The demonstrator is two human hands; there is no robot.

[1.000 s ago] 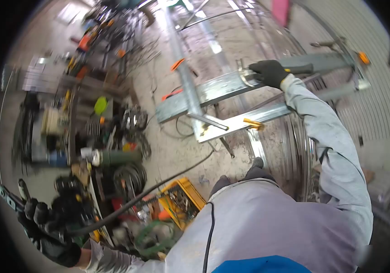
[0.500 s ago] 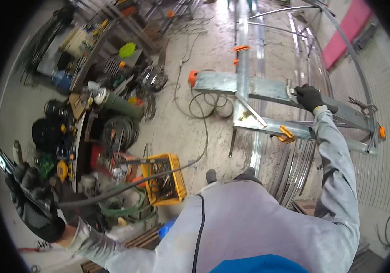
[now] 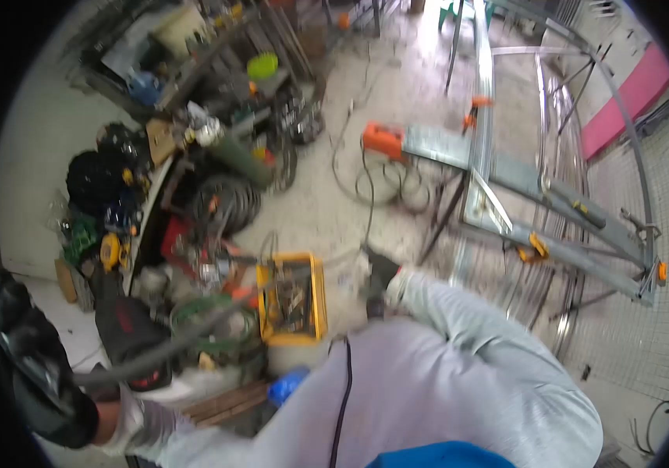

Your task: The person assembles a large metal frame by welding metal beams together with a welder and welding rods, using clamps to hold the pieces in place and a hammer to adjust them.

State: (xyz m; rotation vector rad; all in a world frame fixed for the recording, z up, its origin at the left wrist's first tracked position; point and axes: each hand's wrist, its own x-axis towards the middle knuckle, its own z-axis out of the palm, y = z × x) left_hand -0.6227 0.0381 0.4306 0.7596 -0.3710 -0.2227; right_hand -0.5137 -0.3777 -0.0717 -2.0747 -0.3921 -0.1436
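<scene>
My left hand [image 3: 42, 374], in a dark glove, is raised at the far left with its fingers wrapped round a dark tool whose tip points up. A thick grey cable [image 3: 186, 339] runs from that hand across to the right. Low in the middle, my right hand [image 3: 381, 273], in a dark glove, is at the cable near my body; blur hides its fingers. To its right lies the galvanised metal frame [image 3: 541, 191], with orange clamps [image 3: 535, 248] on it.
A yellow crate [image 3: 319, 304] of metal parts stands on the floor. An orange box [image 3: 383, 140] is at the frame's left end. Coiled cable [image 3: 365, 187] lies below it. A green cylinder [image 3: 241, 160], hoses and a cluttered bench [image 3: 202, 66] fill the left.
My right hand has left the metal frame and swung left and down toward the cable. The view has shifted, so the frame and crate appear further right.
</scene>
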